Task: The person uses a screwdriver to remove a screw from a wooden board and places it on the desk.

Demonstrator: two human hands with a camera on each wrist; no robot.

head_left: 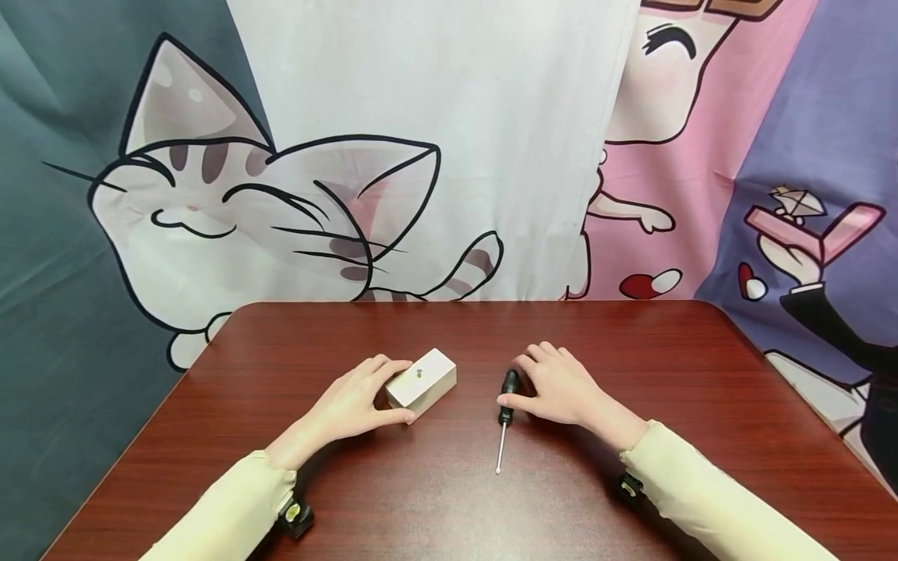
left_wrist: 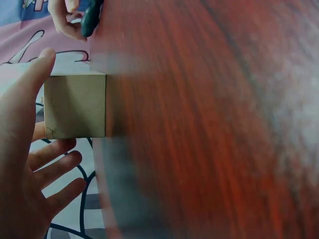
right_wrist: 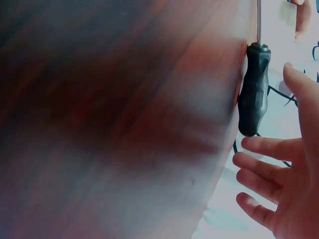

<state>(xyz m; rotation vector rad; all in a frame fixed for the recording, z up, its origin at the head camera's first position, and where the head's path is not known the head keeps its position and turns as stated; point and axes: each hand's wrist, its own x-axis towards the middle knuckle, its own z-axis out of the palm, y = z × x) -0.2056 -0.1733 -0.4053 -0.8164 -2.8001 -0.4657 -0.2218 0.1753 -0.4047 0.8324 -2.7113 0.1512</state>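
A: Red-brown tbl [head_left: 421, 491]. Nearest?
B: Screwdriver [head_left: 504, 421], just past 12 o'clock. R hand [head_left: 559, 389] beside it, thumb & fingers apart.
A: L hand [head_left: 356, 399]?
B: Also apart, around pale block [head_left: 428, 382], just before 12.
A: Beyond?
B: Printed cat [head_left: 196, 210], approx 11.

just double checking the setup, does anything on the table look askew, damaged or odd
A small screw-like piece stands proud of the top of the pale block instead of sitting flush. The left wrist view shows a dark mark near a corner of the block's end; I can't tell if it's damage.
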